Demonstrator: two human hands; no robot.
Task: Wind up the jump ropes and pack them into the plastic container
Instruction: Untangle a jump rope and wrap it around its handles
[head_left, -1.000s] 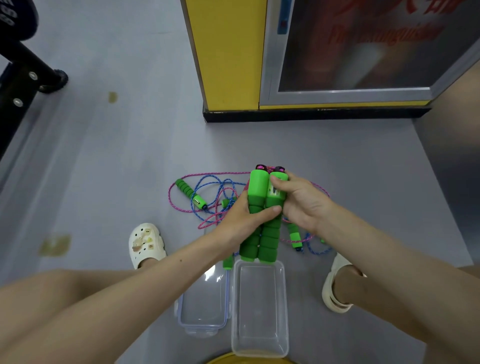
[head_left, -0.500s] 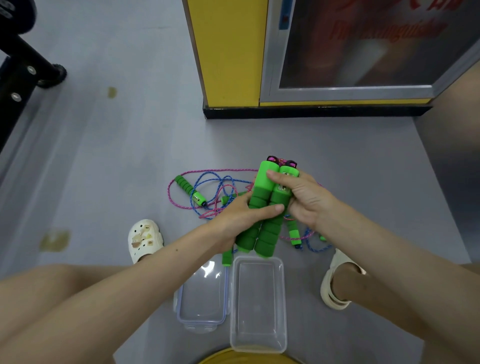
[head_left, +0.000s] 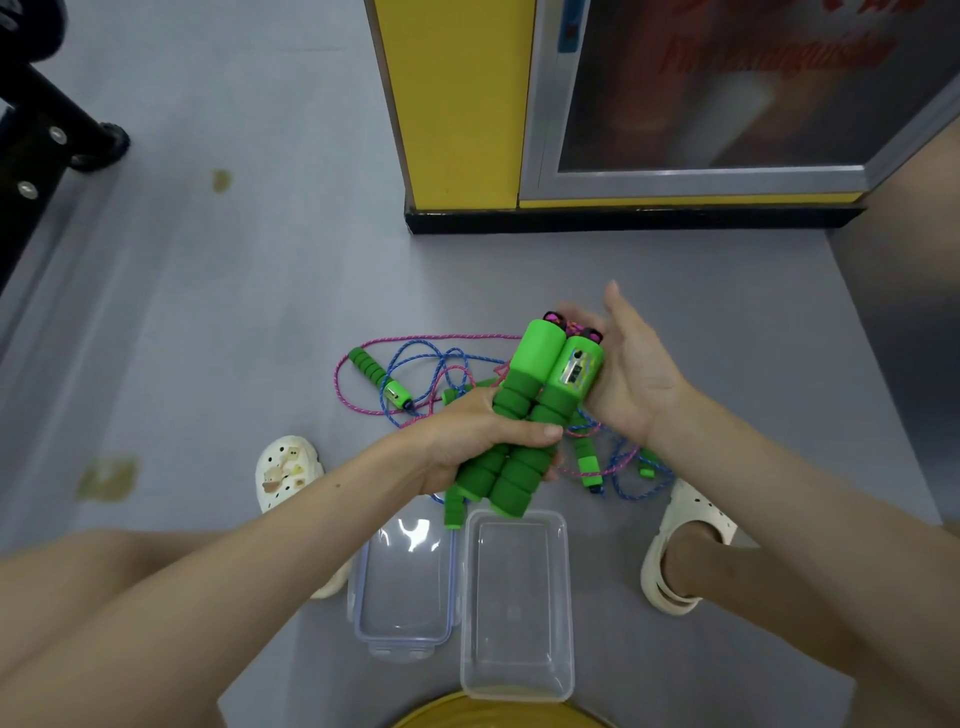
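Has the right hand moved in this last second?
Yes. The right hand has lifted its thumb off the green handles and shifted right, away from the loose handle on the floor.

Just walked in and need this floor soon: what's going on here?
A squatting person's left hand grips a pair of green foam jump-rope handles side by side; the right hand cups their top ends. Tangled pink and blue ropes lie on the grey floor. The clear plastic container, empty, and its lid sit beside each other nearer the person.
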